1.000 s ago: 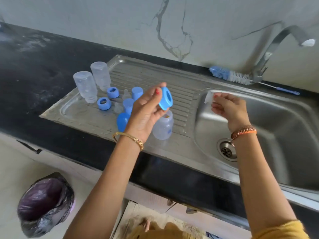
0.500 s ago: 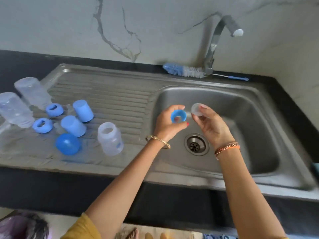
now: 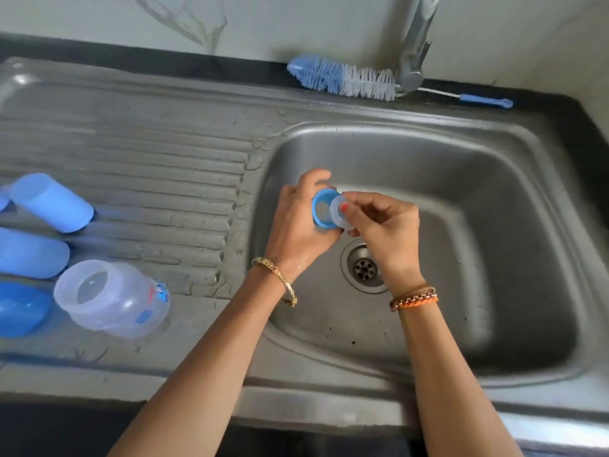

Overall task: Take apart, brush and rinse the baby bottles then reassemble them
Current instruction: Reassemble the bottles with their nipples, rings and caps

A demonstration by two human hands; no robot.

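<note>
Over the sink basin [image 3: 461, 199], my left hand [image 3: 296, 225] grips a blue screw ring [image 3: 321, 209]. My right hand [image 3: 382, 222] pinches a clear silicone teat [image 3: 339, 212] and holds it against the ring's opening. An open clear bottle [image 3: 112, 298] stands on the draining board [image 3: 148, 159] at the left. Beside it lie two blue caps [image 3: 52, 202] [image 3: 29, 252] and a blue dome lid [image 3: 19, 308]. A blue and white bottle brush [image 3: 342, 77] lies behind the sink, next to the tap base.
The steel tap [image 3: 415, 44] rises at the back right of the basin. The drain [image 3: 364, 268] sits below my hands. Black countertop [image 3: 586, 133] borders the sink at the right and back.
The view has closed in on the basin. My hands have come together, and the teat now touches the ring where a gap lay between them before.
</note>
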